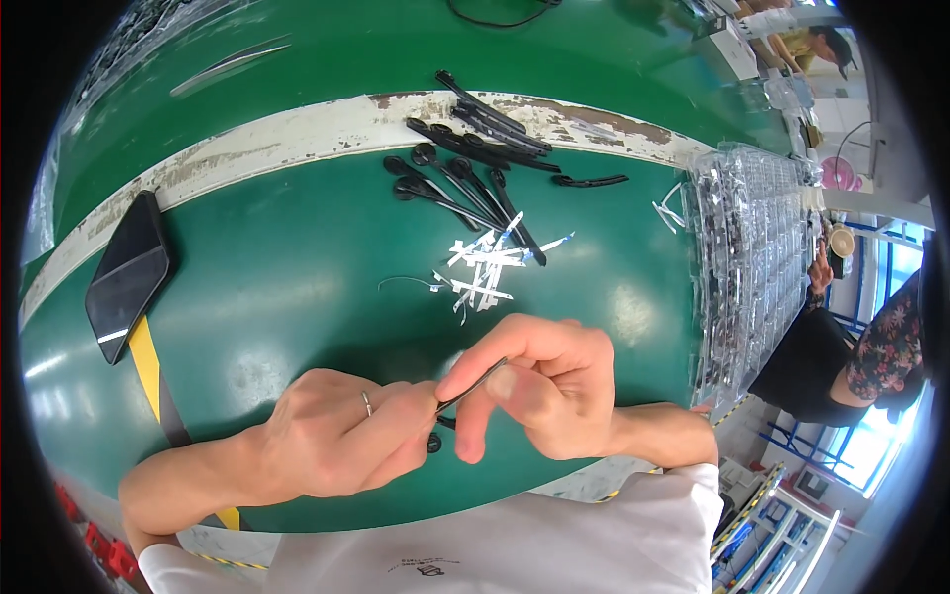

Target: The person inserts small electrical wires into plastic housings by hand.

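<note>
Glossy green tabletop (297, 287) | both hands (336, 436) (539, 391) pinch thin black strip (473, 384) | white slivers (485, 272) beyond

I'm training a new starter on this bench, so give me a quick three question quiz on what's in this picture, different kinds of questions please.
1. True or false: the dark phone lies at the person's left, apart from both hands.
2. What do the left hand and right hand hold between them? A) a thin black strip B) a white cup C) a screwdriver
3. Fill in: the small white strips lie just in front of the pile of ____ round-ended parts.

Key
1. True.
2. A: both hands pinch the strip above the green table.
3. Black.
</note>
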### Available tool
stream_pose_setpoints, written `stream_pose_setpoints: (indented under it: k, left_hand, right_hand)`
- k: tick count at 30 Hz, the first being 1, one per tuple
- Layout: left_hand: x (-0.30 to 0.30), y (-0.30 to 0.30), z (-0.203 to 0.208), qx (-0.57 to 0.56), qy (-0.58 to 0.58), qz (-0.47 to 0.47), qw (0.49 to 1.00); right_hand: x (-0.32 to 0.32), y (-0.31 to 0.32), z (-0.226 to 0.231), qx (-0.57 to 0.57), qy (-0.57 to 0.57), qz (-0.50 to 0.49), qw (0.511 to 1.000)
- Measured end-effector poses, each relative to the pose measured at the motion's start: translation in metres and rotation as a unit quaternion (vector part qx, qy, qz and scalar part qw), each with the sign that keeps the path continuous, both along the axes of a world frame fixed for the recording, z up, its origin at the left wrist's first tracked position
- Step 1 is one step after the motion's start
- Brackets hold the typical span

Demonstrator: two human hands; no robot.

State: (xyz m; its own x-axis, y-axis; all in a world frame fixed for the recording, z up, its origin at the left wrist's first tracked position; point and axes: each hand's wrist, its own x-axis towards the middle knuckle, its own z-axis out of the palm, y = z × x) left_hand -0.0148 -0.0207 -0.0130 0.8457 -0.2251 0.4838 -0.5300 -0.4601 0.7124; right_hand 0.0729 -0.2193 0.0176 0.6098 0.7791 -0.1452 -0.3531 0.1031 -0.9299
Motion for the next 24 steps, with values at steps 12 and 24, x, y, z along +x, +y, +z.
stream_pose_setpoints:
  k: [12,24]
  left_hand:
    - [-0.0011,0.0009,-0.0037,-0.001,-0.002,-0.015,1.0]
    - [-0.0013,0.0011,-0.002,0.001,0.004,-0.016,1.0]
  right_hand:
    - [0.0014,-0.0017,-0.0023,0.023,0.001,0.007,1.0]
    - [0.0037,-0.0017,0.0001,0.012,0.027,0.013,0.999]
